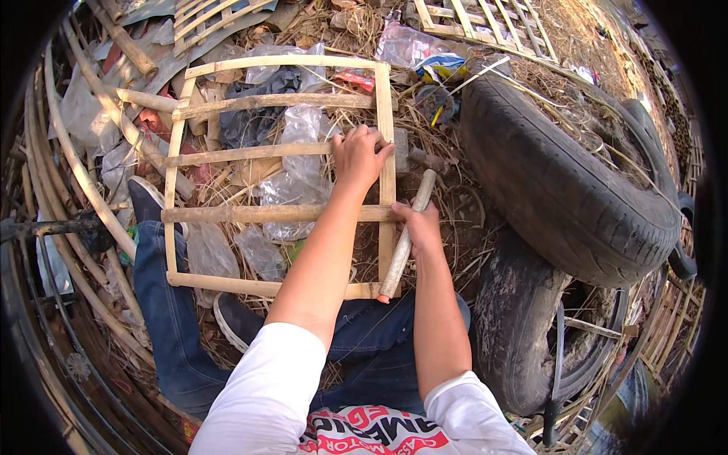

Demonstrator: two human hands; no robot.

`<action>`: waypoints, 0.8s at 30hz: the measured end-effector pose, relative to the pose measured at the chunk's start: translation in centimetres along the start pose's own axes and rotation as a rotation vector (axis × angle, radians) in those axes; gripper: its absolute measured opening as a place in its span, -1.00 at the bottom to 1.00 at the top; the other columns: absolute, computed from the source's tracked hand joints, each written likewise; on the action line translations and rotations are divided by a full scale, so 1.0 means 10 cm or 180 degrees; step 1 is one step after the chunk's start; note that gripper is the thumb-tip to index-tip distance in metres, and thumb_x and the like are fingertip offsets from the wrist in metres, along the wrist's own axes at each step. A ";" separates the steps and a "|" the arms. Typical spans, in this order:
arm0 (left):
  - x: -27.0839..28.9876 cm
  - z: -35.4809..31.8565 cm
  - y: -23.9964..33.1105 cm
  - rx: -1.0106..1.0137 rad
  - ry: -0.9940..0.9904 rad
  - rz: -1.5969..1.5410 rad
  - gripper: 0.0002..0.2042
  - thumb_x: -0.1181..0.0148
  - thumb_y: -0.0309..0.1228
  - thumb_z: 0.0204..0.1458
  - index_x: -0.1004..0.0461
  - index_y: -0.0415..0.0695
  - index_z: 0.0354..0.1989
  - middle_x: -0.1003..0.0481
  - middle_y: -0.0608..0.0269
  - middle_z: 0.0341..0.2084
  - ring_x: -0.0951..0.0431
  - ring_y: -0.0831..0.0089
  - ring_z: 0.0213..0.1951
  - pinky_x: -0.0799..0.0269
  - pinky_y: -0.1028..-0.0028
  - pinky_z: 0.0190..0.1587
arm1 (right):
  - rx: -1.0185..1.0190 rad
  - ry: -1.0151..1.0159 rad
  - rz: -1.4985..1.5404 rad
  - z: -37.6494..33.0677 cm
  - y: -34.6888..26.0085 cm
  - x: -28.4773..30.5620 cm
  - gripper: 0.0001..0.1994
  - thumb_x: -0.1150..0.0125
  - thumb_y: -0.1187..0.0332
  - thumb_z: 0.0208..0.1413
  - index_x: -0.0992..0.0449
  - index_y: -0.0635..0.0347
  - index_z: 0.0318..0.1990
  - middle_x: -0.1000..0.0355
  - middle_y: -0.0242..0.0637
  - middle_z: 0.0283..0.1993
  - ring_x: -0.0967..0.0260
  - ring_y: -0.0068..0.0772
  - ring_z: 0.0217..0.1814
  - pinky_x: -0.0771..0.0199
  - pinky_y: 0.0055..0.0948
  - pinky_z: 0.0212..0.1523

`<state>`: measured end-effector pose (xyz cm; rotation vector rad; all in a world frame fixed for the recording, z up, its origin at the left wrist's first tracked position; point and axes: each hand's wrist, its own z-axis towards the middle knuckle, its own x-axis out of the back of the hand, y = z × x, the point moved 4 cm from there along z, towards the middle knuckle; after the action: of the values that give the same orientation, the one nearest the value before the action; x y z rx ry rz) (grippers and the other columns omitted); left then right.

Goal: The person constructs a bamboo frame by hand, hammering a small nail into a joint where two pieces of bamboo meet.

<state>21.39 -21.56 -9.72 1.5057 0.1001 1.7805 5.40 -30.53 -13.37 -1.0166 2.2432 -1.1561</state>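
Observation:
A bamboo frame (277, 214) of thin slats lies flat over litter and dry straw in front of my legs, its crosspieces running between two side strips. My left hand (358, 158) is closed around the end of a middle slat, where it meets the right side strip (386, 114). Beside that strip, lower down, my right hand (419, 225) grips a short, pale round stick (403, 254) near its middle. The stick slants over the lower right corner of the frame, and its near end shows an orange tip. Some right fingertips rest at the strip.
Old tyres (557, 167) stand close on the right. Bamboo poles (98, 182) lie along the left. Two more slatted frames, one at the upper left (205, 26) and one at the upper right (485, 26), lie farther off. Plastic bags (299, 174) show through the slats.

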 end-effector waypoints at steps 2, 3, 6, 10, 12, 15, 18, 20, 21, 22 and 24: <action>0.01 0.01 0.03 0.0034 -0.0052 0.0023 -0.80 -0.42 -0.16 -0.12 -0.61 0.01 -0.48 -0.52 0.33 -0.38 -0.52 0.35 -0.17 -0.14 0.26 -0.04 | -0.0187 0.0038 -0.0026 -0.04 -0.03 0.01 -0.51 -0.36 0.52 -0.12 -0.28 0.43 -0.03 -0.52 -0.01 -0.18 -0.51 -0.27 -0.22 -0.48 -0.38 -0.32; 0.01 0.00 0.03 0.0040 -0.0057 0.0031 -0.80 -0.42 -0.16 -0.11 -0.61 0.01 -0.48 -0.52 0.33 -0.38 -0.52 0.36 -0.17 -0.14 0.26 -0.04 | -0.0192 0.0018 0.0046 -0.07 -0.05 0.01 -0.53 -0.36 0.51 -0.12 -0.29 0.43 -0.04 -0.52 0.00 -0.18 -0.51 -0.27 -0.22 -0.48 -0.38 -0.33; 0.01 0.00 0.01 -0.0009 -0.0006 0.0067 -0.79 -0.40 -0.15 -0.09 -0.60 0.00 -0.49 -0.49 0.34 -0.40 -0.51 0.35 -0.19 -0.12 0.27 -0.06 | -0.0238 -0.0030 0.0177 -0.13 -0.08 0.02 -0.57 -0.35 0.50 -0.12 -0.32 0.41 -0.08 -0.52 0.01 -0.18 -0.52 -0.27 -0.20 -0.48 -0.36 -0.34; 0.01 0.01 0.02 -0.0005 -0.0053 0.0003 -0.79 -0.39 -0.15 -0.08 -0.60 0.00 -0.49 -0.48 0.34 -0.41 -0.51 0.36 -0.19 -0.11 0.28 -0.07 | 0.0206 0.0280 -0.0317 -0.03 0.07 0.11 -0.61 -0.33 0.48 -0.07 -0.34 0.39 -0.08 -0.53 0.00 -0.20 -0.54 -0.28 -0.23 -0.50 -0.32 -0.32; 0.00 0.01 0.03 0.0035 -0.0115 0.0016 -0.79 -0.39 -0.14 -0.08 -0.60 0.00 -0.49 -0.48 0.34 -0.41 -0.51 0.36 -0.19 -0.11 0.28 -0.07 | 0.0670 0.0537 -0.0918 -0.01 0.09 0.20 -0.63 -0.31 0.46 -0.01 -0.35 0.39 -0.08 -0.53 0.00 -0.22 -0.54 -0.26 -0.26 -0.50 -0.29 -0.29; 0.01 0.02 0.04 0.0052 -0.0146 0.0049 -0.79 -0.40 -0.15 -0.08 -0.60 0.01 -0.48 -0.49 0.34 -0.41 -0.51 0.36 -0.19 -0.13 0.27 -0.07 | 0.0708 0.0575 -0.1048 -0.29 -0.33 0.18 -0.65 -0.26 0.38 0.13 -0.36 0.40 -0.02 -0.53 0.00 -0.33 -0.55 -0.06 -0.33 -0.50 -0.21 -0.24; 0.01 0.01 0.04 0.0010 -0.0085 0.0072 -0.81 -0.42 -0.16 -0.10 -0.60 0.02 -0.47 -0.50 0.34 -0.39 -0.50 0.36 -0.19 -0.14 0.26 -0.06 | 0.1387 0.0565 -0.1677 -0.46 -0.71 0.09 -0.64 -0.21 0.34 0.18 -0.33 0.36 0.04 -0.51 -0.03 -0.39 -0.54 -0.06 -0.33 -0.48 -0.16 -0.26; 0.04 0.00 0.02 -0.0010 -0.0063 0.0118 -0.81 -0.41 -0.16 -0.10 -0.61 0.02 -0.47 -0.49 0.33 -0.40 -0.50 0.36 -0.19 -0.15 0.25 -0.07 | 0.1440 0.0389 -0.1717 -0.54 -0.91 -0.01 -0.58 -0.12 0.34 0.24 -0.27 0.29 0.20 -0.52 0.18 -0.20 -0.52 0.16 -0.15 -0.47 -0.10 -0.17; 0.03 0.01 0.03 -0.0018 -0.0075 0.0102 -0.80 -0.41 -0.16 -0.10 -0.61 0.01 -0.45 -0.49 0.32 -0.41 -0.50 0.35 -0.19 -0.15 0.26 -0.06 | 0.1547 0.0312 -0.1765 -0.54 -0.96 -0.02 -0.56 -0.11 0.35 0.25 -0.25 0.27 0.24 -0.50 0.22 -0.13 -0.50 0.21 -0.09 -0.47 -0.09 -0.13; 0.03 0.00 0.02 -0.0012 -0.0102 0.0122 -0.79 -0.41 -0.15 -0.10 -0.62 0.00 -0.44 -0.50 0.32 -0.40 -0.50 0.36 -0.19 -0.15 0.26 -0.06 | 0.1653 0.0233 -0.1810 -0.52 -0.99 -0.03 -0.53 -0.09 0.35 0.25 -0.23 0.25 0.28 -0.49 0.26 -0.07 -0.47 0.26 -0.03 -0.46 -0.08 -0.10; 0.04 0.00 0.01 -0.0001 -0.0142 0.0157 -0.78 -0.41 -0.15 -0.09 -0.62 0.00 -0.42 -0.50 0.32 -0.40 -0.50 0.36 -0.19 -0.16 0.26 -0.06 | 0.1681 -0.0001 -0.2003 -0.49 -1.02 -0.04 -0.48 -0.07 0.38 0.26 -0.16 0.18 0.35 -0.41 0.31 0.06 -0.35 0.32 0.11 -0.43 -0.07 0.00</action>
<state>21.31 -21.40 -9.38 1.5589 0.0406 1.7843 6.77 -31.69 -2.18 -1.5101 1.4892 -1.8639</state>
